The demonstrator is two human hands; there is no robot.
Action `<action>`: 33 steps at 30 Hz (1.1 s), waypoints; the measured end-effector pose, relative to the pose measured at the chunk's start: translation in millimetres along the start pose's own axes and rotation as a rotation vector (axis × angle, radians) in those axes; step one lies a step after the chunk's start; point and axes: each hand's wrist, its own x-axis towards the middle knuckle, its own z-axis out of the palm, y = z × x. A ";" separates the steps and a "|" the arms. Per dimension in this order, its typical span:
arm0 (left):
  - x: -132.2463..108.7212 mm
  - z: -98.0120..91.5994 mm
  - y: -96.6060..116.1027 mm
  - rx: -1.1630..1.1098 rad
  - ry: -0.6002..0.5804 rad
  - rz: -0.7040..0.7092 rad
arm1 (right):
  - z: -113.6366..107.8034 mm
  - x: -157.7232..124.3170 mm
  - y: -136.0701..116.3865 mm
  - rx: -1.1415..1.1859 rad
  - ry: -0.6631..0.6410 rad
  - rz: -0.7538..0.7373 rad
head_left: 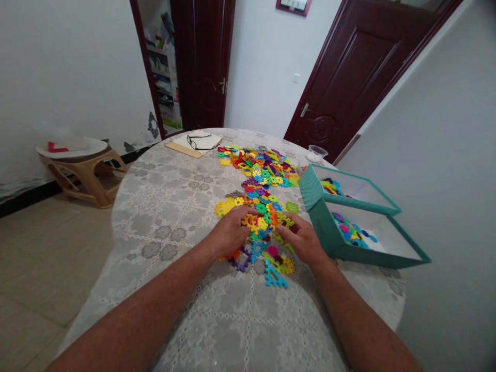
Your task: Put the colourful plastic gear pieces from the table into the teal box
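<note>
Roomy left, tight right

Left hand [231, 230]: fingers at a yellow piece [251, 223]; cannot tell whether gripped. Right hand [306, 239]: pinching a yellow-green piece [285, 220]. Loose pieces [267, 165] lie between the hands and beyond. Teal box [329, 227] just beside right hand. Leftward, tablecloth [143, 217] runs to the table's rounded edge.

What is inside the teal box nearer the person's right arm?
Colorful pieces, purple, pink, green and blue among them, lie in the teal box; whatever they cover beneath can't be seen.
</note>
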 end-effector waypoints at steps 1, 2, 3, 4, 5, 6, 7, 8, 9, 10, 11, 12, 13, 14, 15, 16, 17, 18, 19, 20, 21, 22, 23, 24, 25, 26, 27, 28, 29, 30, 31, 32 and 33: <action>-0.1 3.5 0.2 -0.039 -0.007 -0.011 | 5.4 -1.9 -2.8 -0.021 -0.032 -0.041; -0.2 7.1 0.2 -0.093 -0.022 -0.030 | 11.2 -3.5 -5.5 -0.063 -0.052 -0.090; -0.5 10.7 0.2 -0.162 -0.043 -0.054 | 17.0 -4.7 -7.9 -0.117 -0.062 -0.144; -0.8 14.1 0.1 -0.246 -0.065 -0.081 | 22.2 -5.5 -9.9 -0.174 -0.062 -0.194; -1.1 17.1 -0.2 -0.339 -0.085 -0.106 | 26.8 -5.9 -11.4 -0.224 -0.057 -0.233; -1.5 19.7 -0.5 -0.433 -0.095 -0.126 | 30.5 -5.9 -12.5 -0.262 -0.053 -0.259; -1.8 21.8 -0.8 -0.517 -0.099 -0.139 | 33.3 -5.8 -13.1 -0.286 -0.053 -0.274; -2.2 23.4 -0.9 -0.582 -0.097 -0.146 | 35.2 -5.7 -13.5 -0.300 -0.050 -0.279; -2.7 24.5 -0.8 -0.618 -0.093 -0.148 | 36.4 -5.6 -13.7 -0.308 -0.045 -0.277; -3.1 25.3 -0.3 -0.619 -0.089 -0.148 | 36.9 -5.6 -14.0 -0.312 -0.044 -0.273; -3.6 25.8 0.6 -0.587 -0.089 -0.146 | 36.7 -5.8 -14.4 -0.310 -0.046 -0.269; -4.0 26.2 1.8 -0.531 -0.089 -0.141 | 36.0 -6.0 -15.0 -0.301 -0.052 -0.264; -4.3 26.3 3.1 -0.466 -0.087 -0.133 | 34.6 -6.1 -15.5 -0.286 -0.063 -0.261; -4.3 26.4 4.2 -0.409 -0.083 -0.124 | 32.7 -6.0 -15.8 -0.264 -0.081 -0.257; -4.0 26.3 5.0 -0.374 -0.078 -0.120 | 30.2 -5.7 -15.5 -0.234 -0.101 -0.247; -3.5 26.0 5.2 -0.363 -0.070 -0.122 | 26.9 -5.0 -14.4 -0.196 -0.121 -0.230; -2.8 25.5 4.8 -0.369 -0.056 -0.129 | 23.1 -4.1 -12.5 -0.148 -0.134 -0.203; -2.0 24.6 4.0 -0.378 -0.037 -0.138 | 18.6 -2.9 -9.7 -0.093 -0.139 -0.167; -1.2 23.5 2.8 -0.378 -0.016 -0.145 | 13.5 -1.7 -6.3 -0.036 -0.129 -0.127; -0.6 22.1 1.6 -0.360 0.006 -0.147 | 8.0 -0.5 -2.7 0.011 -0.109 -0.089; -0.2 20.6 0.6 -0.323 0.025 -0.142 | 2.3 0.3 0.6 0.039 -0.085 -0.060; -0.1 19.1 0.0 -0.274 0.036 -0.132 | -3.4 0.7 3.2 0.043 -0.069 -0.045; -0.3 17.8 -0.2 -0.224 0.042 -0.120 | -8.9 0.6 4.5 0.021 -0.066 -0.044; -0.9 17.0 0.1 -0.179 0.041 -0.103 | -13.8 0.1 4.4 -0.024 -0.081 -0.058; -1.8 16.8 0.6 -0.143 0.039 -0.081 | -17.8 -0.9 2.9 -0.082 -0.106 -0.091; -2.8 17.2 1.1 -0.116 0.035 -0.055 | -20.7 -2.1 0.3 -0.140 -0.142 -0.143; -4.0 18.0 1.7 -0.096 0.032 -0.027 | -22.6 -3.5 -3.0 -0.192 -0.183 -0.206; -5.1 19.1 2.1 -0.078 0.028 -0.001 | -23.3 -4.7 -6.4 -0.232 -0.230 -0.272; -6.0 20.3 2.4 -0.059 0.020 0.020 | -23.0 -5.9 -9.4 -0.259 -0.278 -0.330; -6.8 21.3 2.6 -0.042 0.012 0.035 | -22.0 -6.8 -11.7 -0.276 -0.317 -0.374; -7.4 22.0 2.6 -0.026 0.006 0.046 | -20.5 -7.4 -12.9 -0.289 -0.345 -0.398; -7.7 22.3 2.5 -0.011 -0.001 0.055 | -18.7 -7.9 -13.1 -0.302 -0.360 -0.397; -7.8 22.2 2.4 0.001 -0.004 0.061 | -16.8 -8.1 -12.5 -0.316 -0.361 -0.378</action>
